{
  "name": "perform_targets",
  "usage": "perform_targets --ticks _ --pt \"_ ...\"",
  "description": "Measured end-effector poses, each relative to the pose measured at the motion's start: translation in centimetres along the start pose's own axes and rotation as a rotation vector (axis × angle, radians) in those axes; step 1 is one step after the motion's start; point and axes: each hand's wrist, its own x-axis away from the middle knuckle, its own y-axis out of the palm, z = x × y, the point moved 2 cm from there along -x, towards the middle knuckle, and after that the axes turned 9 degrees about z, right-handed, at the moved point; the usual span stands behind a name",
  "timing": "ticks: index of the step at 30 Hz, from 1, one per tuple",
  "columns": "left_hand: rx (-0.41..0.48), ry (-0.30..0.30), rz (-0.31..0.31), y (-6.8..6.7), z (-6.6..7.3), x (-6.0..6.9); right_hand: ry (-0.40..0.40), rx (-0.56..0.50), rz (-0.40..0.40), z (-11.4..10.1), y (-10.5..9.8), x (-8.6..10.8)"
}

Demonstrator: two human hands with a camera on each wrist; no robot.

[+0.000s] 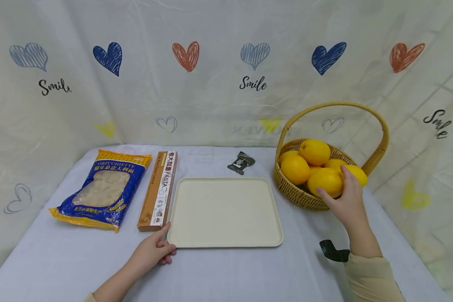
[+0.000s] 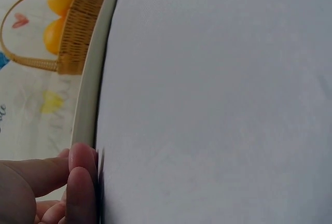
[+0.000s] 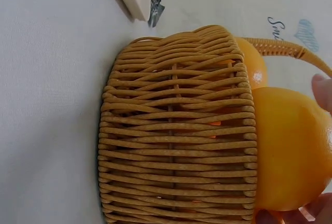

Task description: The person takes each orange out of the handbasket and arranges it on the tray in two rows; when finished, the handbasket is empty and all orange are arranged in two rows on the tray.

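Note:
A beige tray [image 1: 225, 212] lies on the table, and my left hand [image 1: 151, 251] holds its near left corner between thumb and fingers. In the left wrist view the fingertips [image 2: 82, 164] press against the tray's edge [image 2: 93, 79]. My right hand [image 1: 347, 205] is at a wicker basket [image 1: 305, 200] of yellow fruit. It grips the large, lemon-like yellow fruit [image 1: 325, 182] at the front, thumb on the near side, fingers around the right. The right wrist view shows this fruit [image 3: 290, 149] at the basket's rim; most of the hand is out of frame there.
A blue and yellow orecchiette bag [image 1: 102, 188] and a brown pasta box [image 1: 158, 191] lie left of the tray. Behind the tray is a small dark wrapped packet [image 1: 241, 162]. The basket's tall handle [image 1: 337, 104] arches over the fruit. A heart-printed curtain [image 1: 211, 96] hangs behind.

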Motion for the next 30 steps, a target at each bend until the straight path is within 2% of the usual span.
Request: perform_targets --ticks 4,7,9,11,14,18,20,22,25,30 --pt "0.011 0.005 0.000 0.0 0.0 -0.1 -0.042 0.060 -0.018 -0.1 0.0 -0.5" --pt "0.010 0.010 -0.003 0.0 0.1 -0.2 -0.012 0.102 -0.042 -0.3 -0.3 -0.8" --pt "0.007 0.010 -0.005 -0.1 0.2 -0.3 0.030 0.092 -0.044 -0.5 -0.6 -0.8" --pt "0.008 0.004 -0.008 -0.1 0.1 -0.4 0.071 0.061 -0.028 -0.9 -0.7 -0.7" --pt "0.008 -0.009 -0.014 -0.2 -0.1 -0.3 0.113 -0.028 0.037 -1.9 -0.5 -0.4" --pt "0.002 -0.022 -0.020 -0.2 0.0 -0.4 0.111 -0.143 0.139 -3.7 0.0 -0.1" --pt "-0.002 -0.026 -0.019 -0.2 0.2 -0.4 0.110 -0.196 0.154 -4.6 0.5 -0.1" --pt "-0.006 -0.027 -0.017 -0.2 0.3 -0.4 0.118 -0.234 0.121 -5.4 1.2 -0.1" --pt "-0.010 -0.029 -0.016 -0.3 0.5 -0.2 0.124 -0.285 0.031 -6.6 2.6 0.0" --pt "-0.017 -0.018 -0.015 -0.4 0.8 0.0 0.018 -0.365 -0.122 -8.3 5.8 -0.1"
